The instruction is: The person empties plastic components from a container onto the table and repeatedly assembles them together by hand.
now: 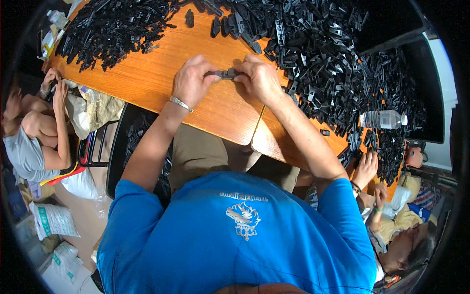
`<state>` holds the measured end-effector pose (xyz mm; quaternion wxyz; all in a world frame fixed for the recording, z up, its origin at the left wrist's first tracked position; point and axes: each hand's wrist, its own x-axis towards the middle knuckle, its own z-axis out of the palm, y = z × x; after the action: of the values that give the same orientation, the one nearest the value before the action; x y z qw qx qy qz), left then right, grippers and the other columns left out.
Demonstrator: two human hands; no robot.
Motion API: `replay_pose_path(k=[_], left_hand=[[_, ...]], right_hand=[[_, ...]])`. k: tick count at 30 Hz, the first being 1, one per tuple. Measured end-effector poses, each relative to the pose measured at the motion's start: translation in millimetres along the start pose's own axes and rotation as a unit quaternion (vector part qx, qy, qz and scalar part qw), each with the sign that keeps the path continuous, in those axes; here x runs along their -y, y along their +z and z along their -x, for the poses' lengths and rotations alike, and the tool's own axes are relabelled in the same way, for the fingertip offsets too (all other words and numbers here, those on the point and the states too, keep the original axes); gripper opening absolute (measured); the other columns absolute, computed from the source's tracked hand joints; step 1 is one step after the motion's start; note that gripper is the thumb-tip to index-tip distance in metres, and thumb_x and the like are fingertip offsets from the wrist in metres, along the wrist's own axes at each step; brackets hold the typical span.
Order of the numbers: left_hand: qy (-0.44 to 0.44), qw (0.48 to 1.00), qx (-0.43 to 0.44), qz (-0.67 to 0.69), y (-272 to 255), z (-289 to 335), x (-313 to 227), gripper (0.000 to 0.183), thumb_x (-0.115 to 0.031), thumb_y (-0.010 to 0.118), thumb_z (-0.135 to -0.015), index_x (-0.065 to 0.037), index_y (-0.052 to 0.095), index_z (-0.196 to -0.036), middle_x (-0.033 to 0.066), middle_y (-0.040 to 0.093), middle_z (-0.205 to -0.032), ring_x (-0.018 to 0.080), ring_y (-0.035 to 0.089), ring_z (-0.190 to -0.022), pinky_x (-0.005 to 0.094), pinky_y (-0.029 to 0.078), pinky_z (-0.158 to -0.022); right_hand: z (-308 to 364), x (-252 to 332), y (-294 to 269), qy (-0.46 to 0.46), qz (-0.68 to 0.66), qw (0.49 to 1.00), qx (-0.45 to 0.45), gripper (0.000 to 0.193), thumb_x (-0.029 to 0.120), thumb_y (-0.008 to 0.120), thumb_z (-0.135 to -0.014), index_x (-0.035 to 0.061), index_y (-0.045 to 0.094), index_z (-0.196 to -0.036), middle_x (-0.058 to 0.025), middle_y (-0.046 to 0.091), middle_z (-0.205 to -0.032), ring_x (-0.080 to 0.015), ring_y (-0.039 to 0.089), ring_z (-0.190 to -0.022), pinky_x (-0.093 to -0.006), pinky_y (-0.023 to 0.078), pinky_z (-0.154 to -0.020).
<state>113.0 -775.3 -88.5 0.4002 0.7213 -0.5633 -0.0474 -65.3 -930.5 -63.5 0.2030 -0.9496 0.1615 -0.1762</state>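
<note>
Above the wooden table (159,73), a small, elongated black plastic part (226,74) spans the gap between my two hands. My left hand (192,82), with a metal bracelet at the wrist, pinches its left end. The right end is gripped between the thumb and fingers of my right hand (263,81). My fingertips partly hide both ends. A large heap of black plastic parts (313,73) lies just beyond and to the right of my right hand. Farther off to the left is a pile of smaller black pieces (115,32). One loose black piece (189,18) sits between the piles.
A clear plastic bottle (384,119) lies on the right heap. A co-worker's hand (366,166) reaches to the table at right; another person (36,127) sits at left. A black container of parts (139,139) stands below the table's near edge. White sacks (54,219) lie on the floor.
</note>
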Motion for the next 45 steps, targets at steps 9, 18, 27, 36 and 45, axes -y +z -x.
replay_pose_path(k=[9, 18, 27, 36, 45], left_hand=[[-0.017, 0.991, 0.132, 0.029, -44, 17, 19, 0.018, -0.007, 0.085, -0.082, 0.000, 0.073, -0.093, 0.0098, 0.061, -0.086, 0.0242, 0.060, -0.075, 0.0393, 0.048, -0.069], [-0.051, 0.982, 0.164, -0.076, -70, -50, -27, 0.029, -0.018, 0.066, -0.100, -0.008, 0.075, -0.126, 0.0152, 0.077, -0.105, 0.0306, 0.075, -0.096, 0.0400, 0.058, -0.086], [-0.058, 0.990, 0.097, -0.081, 63, -110, -49, 0.021, -0.027, 0.073, -0.098, -0.011, 0.073, -0.112, 0.0150, 0.074, -0.109, 0.0372, 0.071, -0.100, 0.0487, 0.056, -0.085], [0.003, 0.997, 0.065, -0.046, 36, -49, -30, 0.024, -0.009, 0.084, -0.084, -0.003, 0.067, -0.100, 0.0141, 0.072, -0.100, 0.0365, 0.069, -0.097, 0.0468, 0.055, -0.084], [0.027, 0.999, 0.019, -0.037, 6, -12, -9, 0.027, -0.008, 0.088, -0.081, -0.004, 0.075, -0.105, 0.0111, 0.071, -0.104, 0.0333, 0.066, -0.104, 0.0434, 0.054, -0.093]], right_hand=[[0, 25, 18, -0.074, -0.041, 0.996, 0.017, 0.018, 0.022, 0.083, -0.086, 0.0087, 0.081, -0.097, -0.0117, 0.071, -0.098, -0.0359, 0.073, -0.090, -0.0462, 0.059, -0.075], [1, -40, -37, 0.071, 0.190, 0.972, -0.121, 0.013, 0.016, 0.074, -0.087, 0.0062, 0.072, -0.096, -0.0167, 0.071, -0.098, -0.0346, 0.076, -0.077, -0.0448, 0.061, -0.067], [-3, -51, -25, 0.068, 0.229, 0.971, -0.014, 0.017, 0.014, 0.069, -0.090, 0.0087, 0.077, -0.105, -0.0193, 0.071, -0.100, -0.0378, 0.076, -0.083, -0.0469, 0.062, -0.073], [31, -17, -25, 0.048, 0.141, 0.988, 0.050, 0.020, 0.010, 0.070, -0.092, 0.0045, 0.067, -0.111, -0.0214, 0.068, -0.096, -0.0420, 0.073, -0.081, -0.0513, 0.059, -0.071], [23, -8, -25, 0.040, 0.179, 0.982, 0.050, 0.017, 0.010, 0.075, -0.090, 0.0047, 0.068, -0.104, -0.0188, 0.073, -0.098, -0.0397, 0.075, -0.086, -0.0480, 0.061, -0.076]])
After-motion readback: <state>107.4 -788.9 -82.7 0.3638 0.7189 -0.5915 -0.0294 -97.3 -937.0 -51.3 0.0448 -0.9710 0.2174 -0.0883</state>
